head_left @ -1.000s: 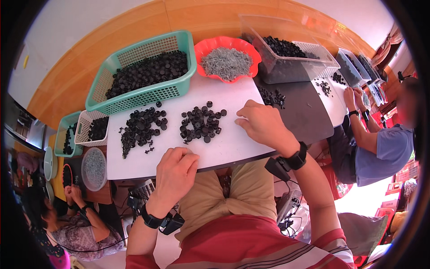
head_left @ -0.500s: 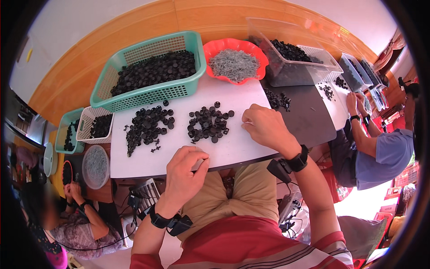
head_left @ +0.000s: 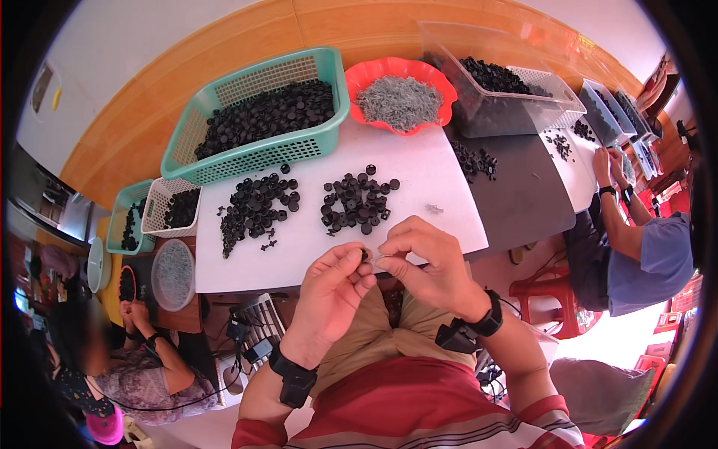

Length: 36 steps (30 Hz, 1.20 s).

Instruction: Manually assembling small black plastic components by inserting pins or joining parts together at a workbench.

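My left hand (head_left: pixel 330 290) and my right hand (head_left: pixel 428 262) meet at the near edge of a white board (head_left: pixel 419 176). The left fingertips pinch a small black round part (head_left: pixel 365 257). The right fingertips pinch a thin grey pin (head_left: pixel 380 258) against it. Two heaps of black parts lie on the board: a left heap (head_left: pixel 253 209) and a middle heap (head_left: pixel 357 200). A lone grey pin (head_left: pixel 433 209) lies on the board to their right.
A teal basket (head_left: pixel 258 157) of black parts and a red bowl (head_left: pixel 359 75) of grey pins stand at the back. A clear bin (head_left: pixel 486 105) sits right of them. Other people work at my left (head_left: pixel 127 367) and right (head_left: pixel 636 254).
Both hands came off the board toward my body and met. My left hand now pinches a black part and my right a grey pin.
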Motion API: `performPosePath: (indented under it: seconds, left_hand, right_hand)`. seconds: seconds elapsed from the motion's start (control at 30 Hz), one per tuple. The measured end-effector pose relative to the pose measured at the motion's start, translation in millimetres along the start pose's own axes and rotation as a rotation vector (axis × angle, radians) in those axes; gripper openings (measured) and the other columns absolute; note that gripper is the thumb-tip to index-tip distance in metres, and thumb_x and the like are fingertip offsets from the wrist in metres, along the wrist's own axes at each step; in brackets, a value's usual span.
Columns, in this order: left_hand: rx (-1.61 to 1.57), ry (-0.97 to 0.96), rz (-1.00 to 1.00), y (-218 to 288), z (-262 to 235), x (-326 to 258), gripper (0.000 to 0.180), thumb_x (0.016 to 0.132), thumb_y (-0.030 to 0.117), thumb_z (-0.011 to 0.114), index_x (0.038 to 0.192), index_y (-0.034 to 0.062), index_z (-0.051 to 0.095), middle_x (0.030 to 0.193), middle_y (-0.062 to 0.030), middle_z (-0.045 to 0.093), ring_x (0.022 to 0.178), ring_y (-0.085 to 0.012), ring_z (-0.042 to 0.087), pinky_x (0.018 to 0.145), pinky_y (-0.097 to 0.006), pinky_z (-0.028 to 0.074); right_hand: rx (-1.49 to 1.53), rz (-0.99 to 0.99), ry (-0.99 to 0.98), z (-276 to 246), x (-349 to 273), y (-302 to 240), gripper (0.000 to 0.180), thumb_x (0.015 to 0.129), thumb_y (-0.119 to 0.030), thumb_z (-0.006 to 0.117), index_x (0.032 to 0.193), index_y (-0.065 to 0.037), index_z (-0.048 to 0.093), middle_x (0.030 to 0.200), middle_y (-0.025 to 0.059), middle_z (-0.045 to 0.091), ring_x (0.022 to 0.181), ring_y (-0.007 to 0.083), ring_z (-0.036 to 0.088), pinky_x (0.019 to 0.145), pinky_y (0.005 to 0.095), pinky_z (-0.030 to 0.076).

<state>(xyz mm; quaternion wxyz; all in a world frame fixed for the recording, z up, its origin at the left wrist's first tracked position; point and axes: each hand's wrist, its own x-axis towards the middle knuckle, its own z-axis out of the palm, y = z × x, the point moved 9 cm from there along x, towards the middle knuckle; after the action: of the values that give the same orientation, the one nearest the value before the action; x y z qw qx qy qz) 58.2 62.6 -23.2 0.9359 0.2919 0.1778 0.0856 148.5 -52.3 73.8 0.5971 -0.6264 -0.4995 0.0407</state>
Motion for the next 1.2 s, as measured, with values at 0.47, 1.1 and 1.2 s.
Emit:
performPosePath:
  seconds: [0.47,1.1,1.2]
  left_hand:
    - [-0.161,0.003,-0.04,-19.1,12.4,-8.1,0.012,0.102,0.007,0.06,0.112,0.0022,0.063,0.101,-0.0079,0.069,0.094,-0.016,0.07,0.09,-0.03,0.062]
    - [-0.044,-0.04,-0.016,-26.0,18.2,-7.4,0.017,0.101,0.005,0.062,0.117,0.0025,0.067,0.111,-0.0075,0.071,0.101,-0.0165,0.07,0.095,-0.032,0.059]
    - [-0.011,-0.045,-0.013,-28.3,17.8,-5.4,0.018,0.102,0.008,0.063,0.119,0.005,0.066,0.114,-0.0067,0.071,0.104,-0.016,0.069,0.097,-0.032,0.057]
  right_hand:
    - [-0.034,-0.07,0.114,-5.3,-18.5,3.5,0.016,0.084,0.003,0.077,0.098,-0.001,0.07,0.092,0.0097,0.066,0.069,0.0187,0.065,0.062,0.0289,0.053]
    - [-0.111,-0.075,0.129,-11.7,-28.8,2.3,0.019,0.079,0.002,0.08,0.095,-0.003,0.07,0.092,0.0077,0.065,0.066,0.0198,0.064,0.056,0.0298,0.052]
    - [-0.038,-0.072,0.087,-9.8,-28.4,3.0,0.017,0.081,0.001,0.081,0.094,-0.002,0.071,0.092,0.0075,0.065,0.066,0.0175,0.064,0.057,0.0283,0.051]
